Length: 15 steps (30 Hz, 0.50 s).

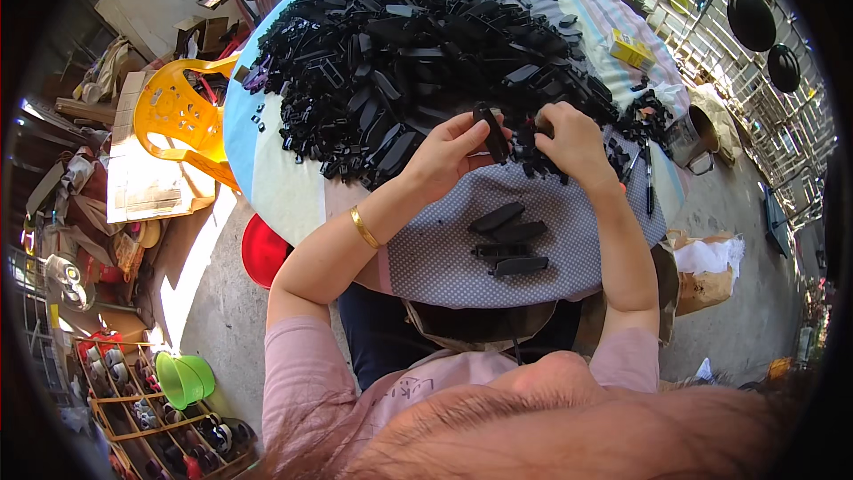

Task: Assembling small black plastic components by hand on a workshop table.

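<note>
My left hand (449, 153) grips a long black plastic piece (491, 133) between thumb and fingers, holding it roughly upright over the near edge of the pile. Close by on its right, my right hand (571, 142) is closed, fingertips pinched together above small black parts; what they hold, if anything, is hidden. A large heap of black plastic parts (382, 89), long curved ones mixed with small ones, covers the far side of the round table. Nearer to me, several finished-looking black pieces (511, 233) lie loosely grouped on the dotted cloth (435, 271).
Right of my right hand lie a dark pen-like tool (649, 185) and a metal mug (695, 138) on its side. A yellow box (632, 49) sits farther back. Around the table are a yellow chair (182, 111), a red stool (263, 252) and a paper bag (706, 284).
</note>
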{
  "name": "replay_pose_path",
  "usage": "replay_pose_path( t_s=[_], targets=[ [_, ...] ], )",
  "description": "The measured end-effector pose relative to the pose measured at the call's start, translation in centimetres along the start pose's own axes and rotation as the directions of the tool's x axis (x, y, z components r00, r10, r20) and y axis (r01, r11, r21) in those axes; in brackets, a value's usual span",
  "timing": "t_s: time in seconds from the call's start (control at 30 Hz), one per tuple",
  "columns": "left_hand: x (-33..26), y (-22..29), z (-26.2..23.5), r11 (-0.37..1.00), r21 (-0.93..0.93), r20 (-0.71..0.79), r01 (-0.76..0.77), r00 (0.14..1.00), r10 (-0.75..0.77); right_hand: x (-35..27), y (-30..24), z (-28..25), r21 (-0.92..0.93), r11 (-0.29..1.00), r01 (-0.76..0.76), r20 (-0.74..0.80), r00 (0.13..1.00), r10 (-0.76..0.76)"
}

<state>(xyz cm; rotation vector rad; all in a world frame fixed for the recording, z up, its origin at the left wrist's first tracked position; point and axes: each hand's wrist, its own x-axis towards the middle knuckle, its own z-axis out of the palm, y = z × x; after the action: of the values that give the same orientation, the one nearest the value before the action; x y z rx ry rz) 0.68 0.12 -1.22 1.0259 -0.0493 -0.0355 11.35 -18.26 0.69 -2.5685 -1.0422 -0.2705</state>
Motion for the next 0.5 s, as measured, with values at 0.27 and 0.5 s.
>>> replay_pose_path(
  t_s=[0.27, 0.5],
  targets=[
    [-0.1, -0.1, -0.2, 0.998, 0.042, -0.042, 0.041, 0.998, -0.039, -0.9, -4.3, -0.7, 0.680, 0.678, 0.279, -0.278, 0.954, -0.113],
    [0.0, -0.7, -0.2, 0.990, 0.143, -0.082, -0.010, 0.996, 0.022, -1.2, -5.0, -0.6, 0.318, 0.823, 0.471, -0.401, 0.853, -0.333]
  ],
)
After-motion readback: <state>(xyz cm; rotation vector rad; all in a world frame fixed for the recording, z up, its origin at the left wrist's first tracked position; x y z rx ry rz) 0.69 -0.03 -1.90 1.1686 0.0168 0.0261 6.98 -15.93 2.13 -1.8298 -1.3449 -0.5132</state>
